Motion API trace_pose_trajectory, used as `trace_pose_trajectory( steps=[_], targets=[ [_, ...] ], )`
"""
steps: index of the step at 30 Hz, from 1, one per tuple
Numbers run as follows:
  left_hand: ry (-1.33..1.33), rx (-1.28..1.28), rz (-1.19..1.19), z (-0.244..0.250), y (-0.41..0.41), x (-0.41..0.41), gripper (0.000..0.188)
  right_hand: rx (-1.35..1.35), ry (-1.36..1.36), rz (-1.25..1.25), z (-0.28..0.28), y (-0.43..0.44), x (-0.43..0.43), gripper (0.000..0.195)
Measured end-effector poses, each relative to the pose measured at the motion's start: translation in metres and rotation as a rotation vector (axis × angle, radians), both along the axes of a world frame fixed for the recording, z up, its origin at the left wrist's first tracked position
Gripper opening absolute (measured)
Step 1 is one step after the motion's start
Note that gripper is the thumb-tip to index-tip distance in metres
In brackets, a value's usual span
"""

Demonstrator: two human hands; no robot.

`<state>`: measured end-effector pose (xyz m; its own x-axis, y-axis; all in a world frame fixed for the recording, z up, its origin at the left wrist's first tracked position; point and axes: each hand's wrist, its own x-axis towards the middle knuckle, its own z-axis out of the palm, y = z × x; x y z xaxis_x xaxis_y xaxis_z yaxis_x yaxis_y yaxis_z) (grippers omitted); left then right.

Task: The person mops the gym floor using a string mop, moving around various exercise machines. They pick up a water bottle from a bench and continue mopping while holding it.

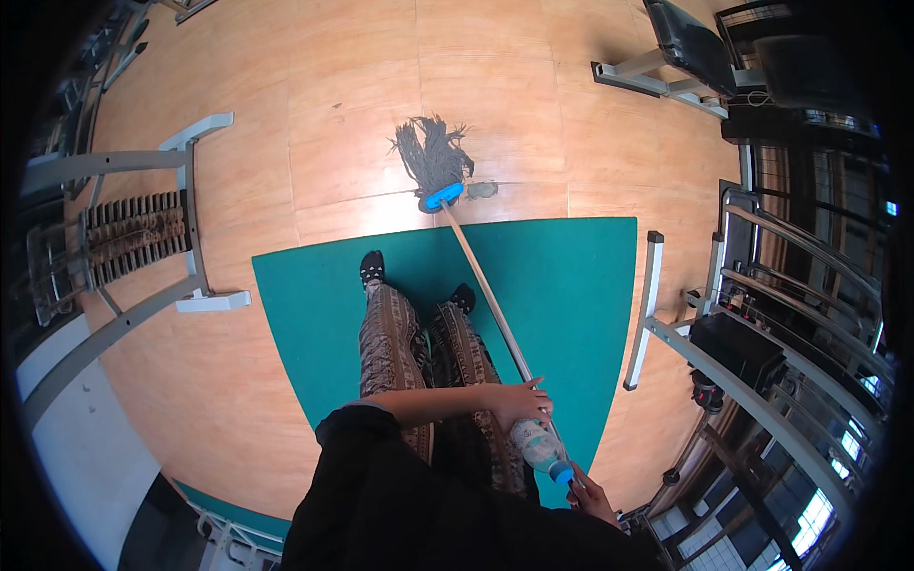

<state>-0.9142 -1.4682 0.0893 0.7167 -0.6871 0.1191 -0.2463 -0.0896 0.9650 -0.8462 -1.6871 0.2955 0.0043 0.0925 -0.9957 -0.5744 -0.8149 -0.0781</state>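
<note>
My left hand (520, 403) is wrapped around a clear plastic bottle with a blue cap (539, 446) and rests against the handle of a mop (488, 289). Lower on the same handle, near its top end, my right hand (591, 496) grips it close beside the bottle cap. The handle slants away across a green mat (571, 307) to a blue plastic mop clamp (444, 195). Grey mop strands (433, 153) lie spread on the wood-look floor (343, 157), just past the mat's far edge. My feet, in dark patterned socks, stand on the mat.
Metal frames with white feet (214, 301) stand at the left, beside a ribbed rack (136, 235). On the right are more frames (643, 310), black padded seats (689, 46) and a black box (735, 350). A grey patch (483, 190) marks the floor beside the mop head.
</note>
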Motion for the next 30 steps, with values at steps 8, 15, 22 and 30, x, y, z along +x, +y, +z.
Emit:
trace_pose_trajectory(
  steps=[8, 15, 22, 30],
  targets=[
    [0.033, 0.376, 0.18, -0.023, 0.169, -0.047, 0.063, 0.123, 0.043, -0.165, -0.076, 0.165, -0.039, 0.041],
    [0.075, 0.643, 0.015, -0.041, 0.233, -0.103, 0.055, 0.283, 0.115, -0.39, -0.114, 0.222, -0.125, 0.044],
    [-0.203, 0.16, 0.472, -0.035, 0.064, -0.177, 0.042, 0.015, 0.105, -0.344, -0.004, 0.118, -0.162, 0.046],
    [-0.138, 0.329, 0.47, -0.03, 0.18, -0.18, 0.045, -0.059, 0.062, -0.25, -0.031, 0.24, -0.167, 0.041]
  ],
)
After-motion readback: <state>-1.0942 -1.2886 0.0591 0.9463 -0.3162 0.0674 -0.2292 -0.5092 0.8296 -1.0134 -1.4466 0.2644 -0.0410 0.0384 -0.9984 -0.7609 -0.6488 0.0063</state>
